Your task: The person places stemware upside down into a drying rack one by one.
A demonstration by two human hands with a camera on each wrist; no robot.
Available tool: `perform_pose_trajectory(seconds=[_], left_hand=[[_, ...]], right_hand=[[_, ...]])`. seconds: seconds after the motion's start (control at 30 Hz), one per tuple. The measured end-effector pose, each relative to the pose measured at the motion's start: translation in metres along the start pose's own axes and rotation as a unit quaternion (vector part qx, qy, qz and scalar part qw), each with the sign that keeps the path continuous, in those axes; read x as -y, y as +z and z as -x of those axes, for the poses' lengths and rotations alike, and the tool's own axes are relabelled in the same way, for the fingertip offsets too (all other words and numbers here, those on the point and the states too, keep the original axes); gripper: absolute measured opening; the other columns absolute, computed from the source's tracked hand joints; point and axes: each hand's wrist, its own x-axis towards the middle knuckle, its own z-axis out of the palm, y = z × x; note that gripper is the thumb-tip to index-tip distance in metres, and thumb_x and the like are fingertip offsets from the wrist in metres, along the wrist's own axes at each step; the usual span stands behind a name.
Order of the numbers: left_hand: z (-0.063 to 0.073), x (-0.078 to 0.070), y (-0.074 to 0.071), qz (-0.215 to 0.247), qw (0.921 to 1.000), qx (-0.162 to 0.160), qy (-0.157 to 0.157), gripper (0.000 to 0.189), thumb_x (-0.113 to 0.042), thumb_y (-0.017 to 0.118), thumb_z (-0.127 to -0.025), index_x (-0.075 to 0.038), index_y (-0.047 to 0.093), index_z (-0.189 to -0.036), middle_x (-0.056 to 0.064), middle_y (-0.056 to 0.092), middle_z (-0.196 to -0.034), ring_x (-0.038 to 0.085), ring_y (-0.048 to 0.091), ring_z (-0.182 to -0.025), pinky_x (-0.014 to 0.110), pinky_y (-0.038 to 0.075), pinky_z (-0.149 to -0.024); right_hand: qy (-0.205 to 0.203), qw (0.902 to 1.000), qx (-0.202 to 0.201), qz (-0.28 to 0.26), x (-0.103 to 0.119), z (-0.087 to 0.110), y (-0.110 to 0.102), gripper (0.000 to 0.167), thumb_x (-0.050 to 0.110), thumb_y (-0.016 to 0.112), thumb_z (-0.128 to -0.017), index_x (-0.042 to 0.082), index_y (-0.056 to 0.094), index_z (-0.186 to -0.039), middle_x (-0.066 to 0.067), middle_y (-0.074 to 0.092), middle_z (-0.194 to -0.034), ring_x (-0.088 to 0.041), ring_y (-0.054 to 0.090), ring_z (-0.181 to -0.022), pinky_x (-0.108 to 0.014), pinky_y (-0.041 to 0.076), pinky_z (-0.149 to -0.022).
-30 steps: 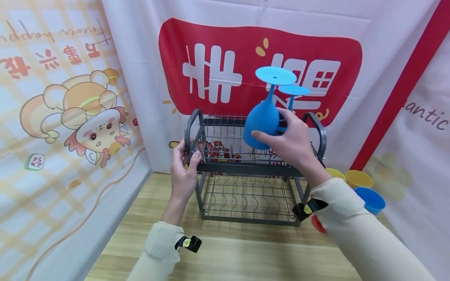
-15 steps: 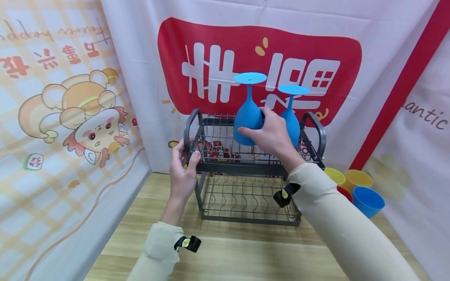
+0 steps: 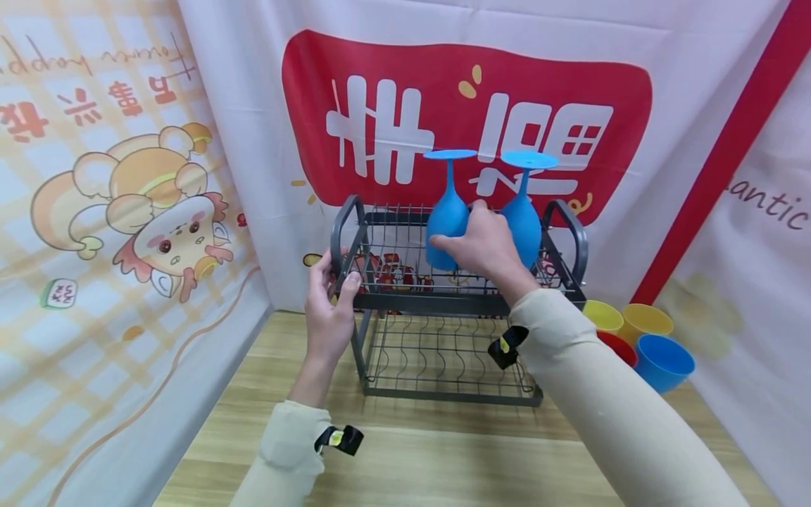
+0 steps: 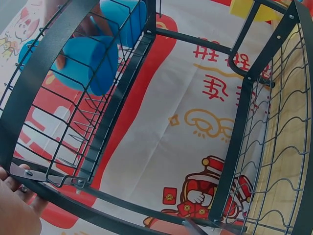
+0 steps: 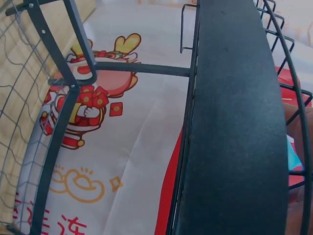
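Two blue plastic goblets stand upside down in the upper tier of a dark metal dish rack (image 3: 437,303), their round feet upward. My right hand (image 3: 484,243) grips the bowl of the left goblet (image 3: 447,220), thumb on its near side. Just to the right of that hand is the other goblet (image 3: 524,227). At the rack's left end, my left hand (image 3: 331,310) holds the frame by its upper corner. From below, the left wrist view shows the gripped goblet (image 4: 78,66) with its mouth at the wires. Rack bars block most of the right wrist view.
Several cups stand right of the rack: a blue cup (image 3: 664,360), a red cup (image 3: 617,346), an orange-yellow cup (image 3: 645,322) and a yellow cup (image 3: 603,317). The rack's wavy-wire lower tier (image 3: 450,355) sits on the wooden table (image 3: 412,458). Printed cloth hangs behind and beside.
My right hand has carried the goblet left, away from the other goblet, and lowered it mouth-down to the upper tier, its tilt now gone. The left hand has stayed on the rack.
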Motion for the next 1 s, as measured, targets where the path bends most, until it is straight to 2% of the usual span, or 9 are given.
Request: perform_pose_trajectory(seconds=[0.2, 0.47, 0.73, 0.87, 1.0], left_hand=[[0.000, 0.000, -0.001, -0.001, 1.0000, -0.001, 0.003, 0.055, -0.025, 0.062, -0.106, -0.019, 0.043, -0.157, -0.008, 0.057, -0.155, 0.023, 0.050, -0.148, 0.056, 0.036, -0.125], [0.000, 0.001, 0.000, 0.003, 0.9999, 0.001, 0.011, 0.055, -0.026, 0.062, -0.106, -0.018, 0.043, -0.158, -0.007, 0.057, -0.155, 0.028, 0.049, -0.149, 0.057, 0.035, -0.125], [-0.001, 0.000, 0.001, 0.001, 1.0000, 0.006, 0.005, 0.056, -0.027, 0.063, -0.106, -0.017, 0.042, -0.158, -0.007, 0.056, -0.156, 0.024, 0.049, -0.149, 0.056, 0.035, -0.126], [0.000, 0.000, 0.001, 0.003, 1.0000, 0.005, 0.003, 0.056, -0.024, 0.062, -0.106, -0.015, 0.042, -0.158, -0.004, 0.056, -0.157, 0.024, 0.049, -0.149, 0.057, 0.034, -0.126], [0.000, 0.000, -0.001, 0.001, 1.0000, 0.004, 0.002, 0.056, -0.025, 0.062, -0.106, -0.017, 0.042, -0.158, -0.005, 0.056, -0.157, 0.023, 0.049, -0.149, 0.057, 0.034, -0.126]], right_hand=[[-0.006, 0.9997, -0.012, 0.020, 0.001, 0.001, 0.005, 0.081, 0.043, 0.080, -0.092, 0.004, 0.039, -0.150, -0.019, 0.060, -0.145, -0.041, 0.065, -0.125, -0.062, 0.055, -0.107], [-0.011, 0.9991, -0.028, 0.029, 0.002, 0.003, 0.006, 0.080, 0.044, 0.081, -0.092, 0.004, 0.042, -0.148, -0.019, 0.060, -0.143, -0.040, 0.065, -0.123, -0.062, 0.056, -0.106], [-0.028, 0.9984, -0.043, 0.023, -0.002, 0.017, -0.001, 0.084, 0.047, 0.081, -0.092, 0.002, 0.042, -0.151, -0.019, 0.057, -0.145, -0.041, 0.060, -0.130, -0.065, 0.053, -0.109], [-0.049, 0.9973, -0.053, 0.015, -0.004, 0.029, -0.009, 0.088, 0.049, 0.081, -0.091, 0.003, 0.041, -0.155, -0.020, 0.056, -0.149, -0.041, 0.058, -0.132, -0.063, 0.055, -0.107], [-0.090, 0.9934, -0.070, 0.007, -0.013, 0.043, -0.019, 0.086, 0.048, 0.082, -0.090, 0.005, 0.044, -0.154, -0.018, 0.060, -0.145, -0.038, 0.061, -0.128, -0.059, 0.059, -0.104]])
